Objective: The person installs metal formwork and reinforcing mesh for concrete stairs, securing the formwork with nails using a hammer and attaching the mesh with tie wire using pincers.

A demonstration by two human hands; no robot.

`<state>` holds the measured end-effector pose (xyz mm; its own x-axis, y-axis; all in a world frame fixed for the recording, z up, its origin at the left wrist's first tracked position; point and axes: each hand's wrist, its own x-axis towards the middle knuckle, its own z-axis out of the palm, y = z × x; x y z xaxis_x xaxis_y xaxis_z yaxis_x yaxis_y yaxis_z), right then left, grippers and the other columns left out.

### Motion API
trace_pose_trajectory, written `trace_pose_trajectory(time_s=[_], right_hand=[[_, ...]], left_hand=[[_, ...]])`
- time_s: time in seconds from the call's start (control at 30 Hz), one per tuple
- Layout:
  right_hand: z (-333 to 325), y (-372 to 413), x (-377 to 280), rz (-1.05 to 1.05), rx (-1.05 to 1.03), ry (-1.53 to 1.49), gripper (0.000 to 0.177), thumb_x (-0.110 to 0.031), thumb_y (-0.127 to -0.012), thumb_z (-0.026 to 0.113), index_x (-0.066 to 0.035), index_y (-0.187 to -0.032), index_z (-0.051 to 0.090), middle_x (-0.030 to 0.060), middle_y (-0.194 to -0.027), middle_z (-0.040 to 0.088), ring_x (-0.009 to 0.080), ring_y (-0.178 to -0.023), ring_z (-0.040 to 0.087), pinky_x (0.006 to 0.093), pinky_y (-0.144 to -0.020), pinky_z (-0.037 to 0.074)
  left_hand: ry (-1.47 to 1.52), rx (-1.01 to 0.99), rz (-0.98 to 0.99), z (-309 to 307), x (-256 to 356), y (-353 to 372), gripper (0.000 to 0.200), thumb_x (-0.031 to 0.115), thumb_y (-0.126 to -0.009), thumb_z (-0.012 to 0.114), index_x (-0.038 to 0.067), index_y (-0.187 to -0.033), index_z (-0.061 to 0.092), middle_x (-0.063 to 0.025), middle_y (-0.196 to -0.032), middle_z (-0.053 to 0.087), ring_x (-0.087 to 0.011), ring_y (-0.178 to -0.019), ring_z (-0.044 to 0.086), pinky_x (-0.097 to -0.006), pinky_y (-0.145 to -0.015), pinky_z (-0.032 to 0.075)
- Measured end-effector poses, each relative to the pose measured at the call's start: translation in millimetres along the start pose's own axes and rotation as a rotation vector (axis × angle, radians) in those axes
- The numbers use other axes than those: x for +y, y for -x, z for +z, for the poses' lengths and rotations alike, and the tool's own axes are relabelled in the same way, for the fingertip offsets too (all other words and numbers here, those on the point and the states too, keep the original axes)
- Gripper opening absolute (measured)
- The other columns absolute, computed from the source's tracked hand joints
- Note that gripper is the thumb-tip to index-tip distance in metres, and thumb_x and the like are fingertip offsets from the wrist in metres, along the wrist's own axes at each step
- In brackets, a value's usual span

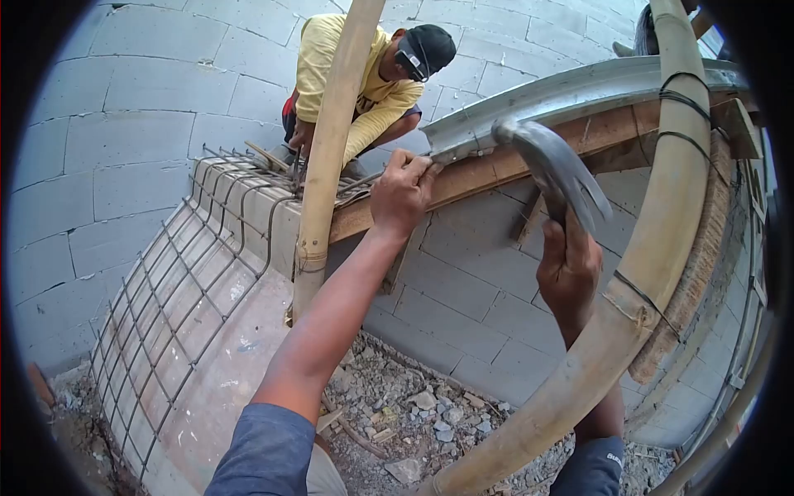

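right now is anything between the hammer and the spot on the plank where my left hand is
Nothing visible. The hammer in the right hand has open air across to the left hand on the plank; the straight pole and the bent pole stand outside that gap.

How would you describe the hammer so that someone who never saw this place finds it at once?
Start at the grey block wall and follow the wooden plank along its top. Just right of the left hand, the right hand holds up the hammer; it alone has a grey steel claw head.
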<state>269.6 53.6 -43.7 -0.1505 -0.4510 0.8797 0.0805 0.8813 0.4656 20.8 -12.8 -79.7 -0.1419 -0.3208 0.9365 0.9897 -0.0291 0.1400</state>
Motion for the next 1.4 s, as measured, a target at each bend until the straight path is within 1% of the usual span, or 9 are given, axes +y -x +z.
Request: trace_pose_trajectory(time_s=[0.1, 0.17, 0.37, 0.43, 0.7, 0.87, 1.1, 1.2, 1.4], right_hand=[[12, 5, 3, -0.113, 0.063, -0.008, 0.044, -0.021, -0.098, 0.060, -0.014, -0.140, 0.051, 0.0176, -0.087, 0.066, 0.0392, -0.069, 0.065, 0.0472, -0.059, 0.052], [8, -2, -8, 0.234, -0.335, 0.199, 0.040, -0.013, -0.094, 0.064, -0.005, -0.133, 0.056, 0.0205, -0.096, 0.069, 0.0386, -0.077, 0.069, 0.0438, -0.063, 0.055], [30, 9, 0, -0.035, 0.186, 0.002, 0.044, -0.028, -0.099, 0.056, -0.017, -0.141, 0.049, 0.0149, -0.082, 0.066, 0.0388, -0.062, 0.064, 0.0495, -0.054, 0.049], [19, 3, -5, 0.239, -0.272, 0.211, 0.044, -0.021, -0.097, 0.060, -0.013, -0.139, 0.051, 0.0163, -0.092, 0.070, 0.0388, -0.070, 0.067, 0.0484, -0.059, 0.052], [-41, 169, -40, 0.613, -0.236, 0.153, 0.038, -0.017, -0.104, 0.050, 0.001, -0.137, 0.051, 0.0231, -0.123, 0.063, 0.0332, -0.114, 0.061, 0.0397, -0.099, 0.046], [-120, 463, -82, 1.270, -0.362, -0.414, 0.048, -0.022, -0.095, 0.064, 0.000, -0.136, 0.053, 0.0154, -0.136, 0.057, 0.0270, -0.127, 0.052, 0.0396, -0.106, 0.042], [-232, 599, -154, 1.512, -0.982, 0.080, 0.032, -0.024, -0.090, 0.056, 0.005, -0.099, 0.069, 0.0256, -0.091, 0.071, 0.0435, -0.092, 0.068, 0.0484, -0.076, 0.052], [-268, 607, -160, 1.612, -1.160, 0.179, 0.033, -0.025, -0.091, 0.057, 0.006, -0.098, 0.068, 0.0249, -0.089, 0.070, 0.0421, -0.089, 0.068, 0.0480, -0.074, 0.052], [-267, 521, -163, 1.639, -1.456, 0.183, 0.036, -0.027, -0.091, 0.058, 0.007, -0.096, 0.067, 0.0235, -0.084, 0.069, 0.0392, -0.083, 0.067, 0.0472, -0.069, 0.052]], left_hand=[[-0.022, 0.045, 0.013, 2, 0, 1, 0.017, 0.028, -0.089, 0.070, 0.012, -0.087, 0.067, -0.0085, -0.087, 0.062, -0.0347, -0.074, 0.065, -0.0456, -0.062, 0.051], [0.005, 0.037, 0.020, 2, 5, -5, 0.018, 0.028, -0.089, 0.069, 0.011, -0.085, 0.066, -0.0103, -0.084, 0.064, -0.0361, -0.076, 0.065, -0.0465, -0.063, 0.050], [0.050, -0.116, -0.100, -8, 4, -6, 0.018, 0.025, -0.088, 0.071, 0.008, -0.089, 0.068, -0.0175, -0.076, 0.067, -0.0386, -0.070, 0.065, -0.0441, -0.061, 0.049], [0.032, -0.135, -0.070, -10, 7, -4, 0.020, 0.028, -0.089, 0.070, 0.008, -0.088, 0.068, -0.0171, -0.077, 0.067, -0.0380, -0.072, 0.066, -0.0451, -0.063, 0.049], [0.054, -0.156, -0.228, -33, 18, 20, 0.033, 0.037, -0.094, 0.063, 0.005, -0.097, 0.068, -0.0135, -0.074, 0.069, -0.0328, -0.072, 0.067, -0.0433, -0.069, 0.050], [0.793, -0.131, -1.282, -110, 81, 160, 0.058, 0.060, -0.101, 0.040, 0.009, -0.081, 0.061, 0.0029, -0.050, 0.037, -0.0086, -0.036, 0.031, -0.0257, -0.034, 0.023], [0.484, -0.716, -2.403, -257, 167, 462, 0.048, 0.054, -0.100, 0.046, 0.014, -0.075, 0.056, -0.0002, -0.058, 0.049, -0.0140, -0.039, 0.039, -0.0319, -0.040, 0.031], [0.715, -0.632, -2.751, -319, 193, 477, 0.034, 0.041, -0.102, 0.051, 0.011, -0.089, 0.060, 0.0001, -0.065, 0.053, -0.0121, -0.045, 0.044, -0.0314, -0.042, 0.036], [0.637, -0.932, -2.742, -378, 235, 403, 0.037, 0.043, -0.101, 0.053, 0.008, -0.096, 0.060, 0.0005, -0.075, 0.055, -0.0127, -0.062, 0.053, -0.0291, -0.058, 0.045]])
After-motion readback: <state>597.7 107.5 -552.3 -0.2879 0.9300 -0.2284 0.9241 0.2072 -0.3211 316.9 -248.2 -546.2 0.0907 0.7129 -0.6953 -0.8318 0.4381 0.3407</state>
